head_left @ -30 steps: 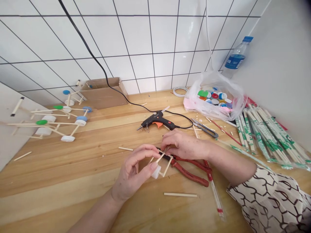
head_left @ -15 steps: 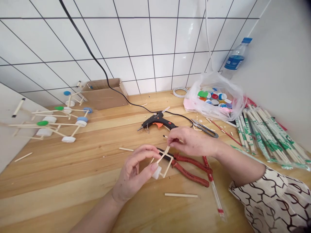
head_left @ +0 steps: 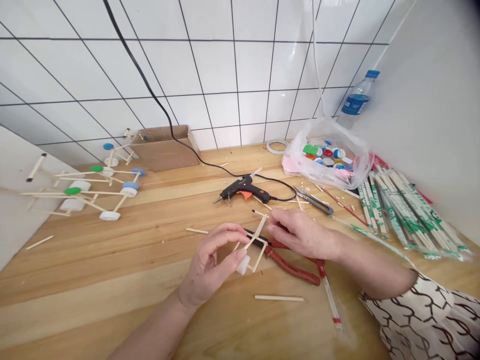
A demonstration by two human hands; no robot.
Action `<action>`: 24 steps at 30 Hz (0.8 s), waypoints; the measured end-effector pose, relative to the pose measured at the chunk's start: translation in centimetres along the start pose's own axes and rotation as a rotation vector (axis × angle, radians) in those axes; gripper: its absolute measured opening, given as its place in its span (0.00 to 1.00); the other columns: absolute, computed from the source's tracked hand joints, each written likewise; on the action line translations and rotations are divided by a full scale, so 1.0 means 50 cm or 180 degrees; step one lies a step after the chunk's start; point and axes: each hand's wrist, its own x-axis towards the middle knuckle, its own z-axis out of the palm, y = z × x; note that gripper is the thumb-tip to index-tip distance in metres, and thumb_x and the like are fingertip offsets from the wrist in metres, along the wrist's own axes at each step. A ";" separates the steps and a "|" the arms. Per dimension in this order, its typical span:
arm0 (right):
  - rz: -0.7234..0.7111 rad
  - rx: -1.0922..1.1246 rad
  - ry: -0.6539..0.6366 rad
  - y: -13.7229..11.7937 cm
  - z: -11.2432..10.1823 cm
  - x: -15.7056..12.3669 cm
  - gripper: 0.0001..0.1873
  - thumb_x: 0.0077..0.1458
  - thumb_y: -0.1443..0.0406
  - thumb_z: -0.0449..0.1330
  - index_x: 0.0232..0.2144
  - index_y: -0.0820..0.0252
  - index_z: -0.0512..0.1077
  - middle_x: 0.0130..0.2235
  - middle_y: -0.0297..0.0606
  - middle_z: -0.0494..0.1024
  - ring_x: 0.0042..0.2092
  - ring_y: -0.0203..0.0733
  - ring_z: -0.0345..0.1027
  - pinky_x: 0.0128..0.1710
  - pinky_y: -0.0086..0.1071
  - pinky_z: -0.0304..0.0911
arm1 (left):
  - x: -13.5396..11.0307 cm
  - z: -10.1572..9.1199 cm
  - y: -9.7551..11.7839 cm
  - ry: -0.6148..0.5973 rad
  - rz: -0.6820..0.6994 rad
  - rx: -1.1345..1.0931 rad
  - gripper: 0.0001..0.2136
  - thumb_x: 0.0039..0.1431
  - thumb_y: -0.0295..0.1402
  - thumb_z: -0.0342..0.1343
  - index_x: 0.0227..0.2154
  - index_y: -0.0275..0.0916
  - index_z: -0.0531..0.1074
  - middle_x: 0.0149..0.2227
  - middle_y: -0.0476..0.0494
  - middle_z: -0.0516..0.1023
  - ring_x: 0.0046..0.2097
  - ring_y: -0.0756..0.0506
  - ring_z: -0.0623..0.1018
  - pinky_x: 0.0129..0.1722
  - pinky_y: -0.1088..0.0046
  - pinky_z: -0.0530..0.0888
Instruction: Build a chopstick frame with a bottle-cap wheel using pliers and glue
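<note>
A pale wooden stick frame (head_left: 252, 243) bearing a white plastic bottle cap (head_left: 243, 265) is gripped by the left hand (head_left: 210, 265) (fingers curled), the half-closed right hand (head_left: 300, 234) being held just beside it.

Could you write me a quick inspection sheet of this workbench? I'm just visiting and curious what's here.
Surface: wooden worktop, scattered with stick offcuts.
Job's things: small stick frame with a white bottle cap.
Clutter: red-handled pliers, glue gun, scissors, tape roll, bagged bottle caps, packaged chopsticks.
Hands: left hand holds the frame; right hand is beside it, contact unclear.
Cables: black glue-gun cord; white cable on the wall.
Surroundings: tiled wall, cardboard box, water bottle, stick-and-cap assemblies.
</note>
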 end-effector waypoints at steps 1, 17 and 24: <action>-0.0002 -0.0091 0.0104 0.002 0.007 -0.007 0.11 0.59 0.67 0.49 0.25 0.60 0.62 0.22 0.29 0.64 0.24 0.31 0.52 0.25 0.25 0.49 | 0.000 0.000 0.000 -0.0004 0.0002 0.0010 0.07 0.58 0.34 0.55 0.34 0.39 0.76 0.39 0.39 0.74 0.44 0.43 0.74 0.46 0.66 0.69; -0.1688 -0.1116 0.0382 -0.061 0.105 -0.094 0.08 0.53 0.73 0.50 0.25 0.60 0.65 0.28 0.38 0.70 0.29 0.39 0.57 0.33 0.35 0.54 | 0.000 0.001 -0.002 -0.0021 -0.0022 0.0023 0.08 0.59 0.34 0.54 0.35 0.39 0.76 0.40 0.39 0.74 0.44 0.42 0.74 0.47 0.65 0.70; -0.1501 -0.1402 0.0850 -0.036 0.103 -0.079 0.12 0.58 0.68 0.52 0.22 0.60 0.65 0.24 0.35 0.67 0.28 0.38 0.58 0.32 0.35 0.52 | -0.001 -0.001 -0.002 -0.0028 -0.0028 0.0076 0.07 0.59 0.33 0.54 0.35 0.39 0.76 0.40 0.39 0.74 0.43 0.43 0.74 0.45 0.66 0.71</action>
